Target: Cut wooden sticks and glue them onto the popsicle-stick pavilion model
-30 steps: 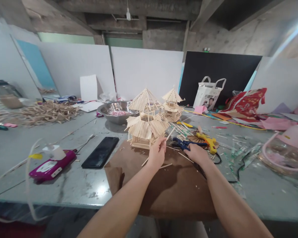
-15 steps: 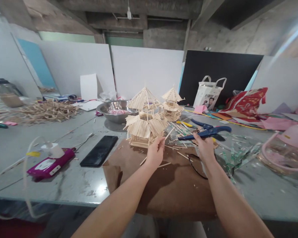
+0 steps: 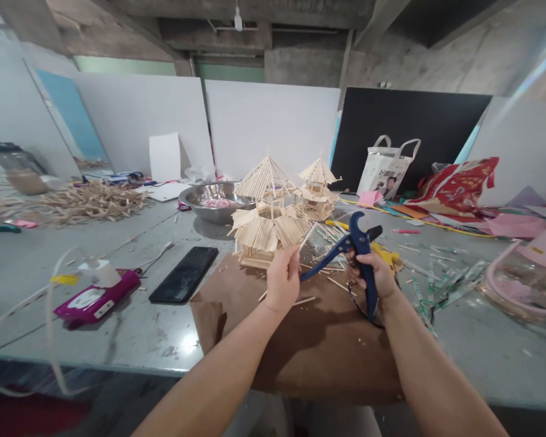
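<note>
My left hand [image 3: 284, 278] pinches a thin wooden stick [image 3: 307, 235] that points up and to the right. In my right hand [image 3: 374, 278] is a pair of blue-handled cutters [image 3: 358, 246], with a hooked jaw upward and the handles spread apart. Just beyond my left hand stands a two-tiered pavilion model [image 3: 266, 227] made of sticks. A smaller stick pavilion [image 3: 318, 191] is behind it to the right. Under both hands lies a brown board [image 3: 318, 346] with loose sticks on it. A yellow tool [image 3: 388, 258], partly hidden, sits behind my right hand.
A black phone [image 3: 184, 275] and a purple power strip [image 3: 97, 297] with cables lie left. Behind them are a metal bowl [image 3: 209, 206] and a pile of sticks [image 3: 95, 200]. Green-and-clear wrapper scraps [image 3: 446, 285] and a pink-lidded container [image 3: 528, 273] occupy the right.
My right hand has turned the cutters from lying nearly level to upright, and the hooked jaw now points up. My left hand stays almost in place with the stick.
</note>
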